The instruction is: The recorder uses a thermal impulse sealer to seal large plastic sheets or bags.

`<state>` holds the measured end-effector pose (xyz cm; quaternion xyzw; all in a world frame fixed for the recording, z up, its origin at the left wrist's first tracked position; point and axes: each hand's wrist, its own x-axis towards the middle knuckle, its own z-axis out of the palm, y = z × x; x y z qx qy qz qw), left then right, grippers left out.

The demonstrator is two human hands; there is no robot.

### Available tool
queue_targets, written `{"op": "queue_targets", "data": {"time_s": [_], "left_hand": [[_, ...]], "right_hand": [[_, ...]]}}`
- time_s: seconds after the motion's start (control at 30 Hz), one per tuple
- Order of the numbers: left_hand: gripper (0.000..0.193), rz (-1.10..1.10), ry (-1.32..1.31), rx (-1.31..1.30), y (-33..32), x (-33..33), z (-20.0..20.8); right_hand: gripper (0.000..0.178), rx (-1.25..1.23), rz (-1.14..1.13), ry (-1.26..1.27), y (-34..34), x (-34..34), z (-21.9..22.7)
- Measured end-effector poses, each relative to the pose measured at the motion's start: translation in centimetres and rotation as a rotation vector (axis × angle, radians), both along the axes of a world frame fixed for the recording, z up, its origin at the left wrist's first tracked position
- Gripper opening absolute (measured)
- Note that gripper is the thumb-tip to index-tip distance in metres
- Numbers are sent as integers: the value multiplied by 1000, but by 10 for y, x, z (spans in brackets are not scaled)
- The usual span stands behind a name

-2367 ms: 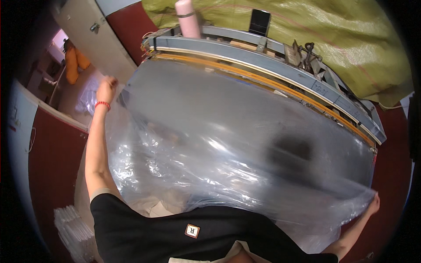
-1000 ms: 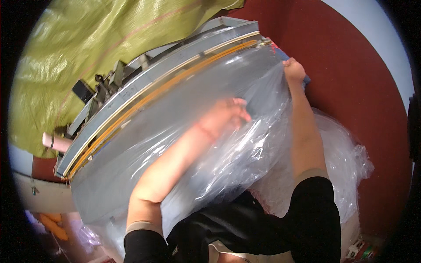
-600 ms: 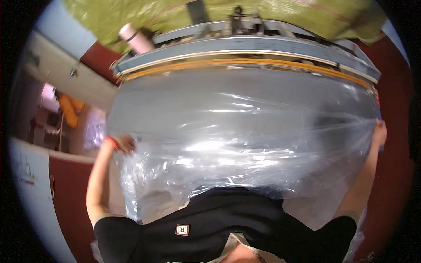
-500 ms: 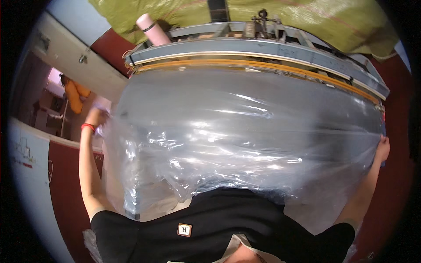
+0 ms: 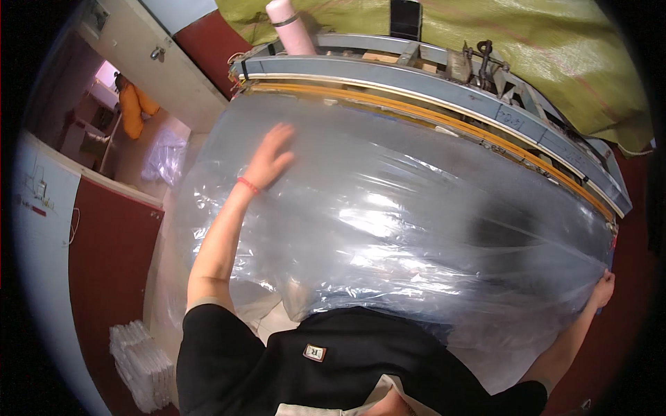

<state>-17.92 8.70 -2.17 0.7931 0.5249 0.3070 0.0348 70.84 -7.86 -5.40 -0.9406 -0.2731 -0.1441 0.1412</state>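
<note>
well, right hand (image 5: 603,288) pinches film (image 5: 406,239), left hand (image 5: 268,159) perhaps touching it.

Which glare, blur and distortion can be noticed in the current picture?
Head view: white glare streaks the clear plastic sheet, with a dark patch toward its right, shadow or reflection, unclear which; head view: the left hand looks slightly blurred; head view: the long metal beam appears bowed, and the corners go black.

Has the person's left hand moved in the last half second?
Yes, rightward: the left hand was left of the whole metal frame; now it is right of the frame's left end, over the plastic sheet.
</note>
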Motion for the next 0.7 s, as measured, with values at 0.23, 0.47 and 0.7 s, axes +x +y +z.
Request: {"op": "queue_targets", "data": {"time_s": [0.23, 0.47, 0.7], "left_hand": [[41, -150, 18, -119, -33, -20, 22], [18, -106, 93, -148, -45, -38, 4], [13, 99, 47, 35, 0, -23, 15]], "right_hand": [[35, 46, 64, 9, -9, 32, -12], [42, 40, 30, 47, -3, 27, -9], [46, 325, 129, 167, -24, 60, -20]]}}
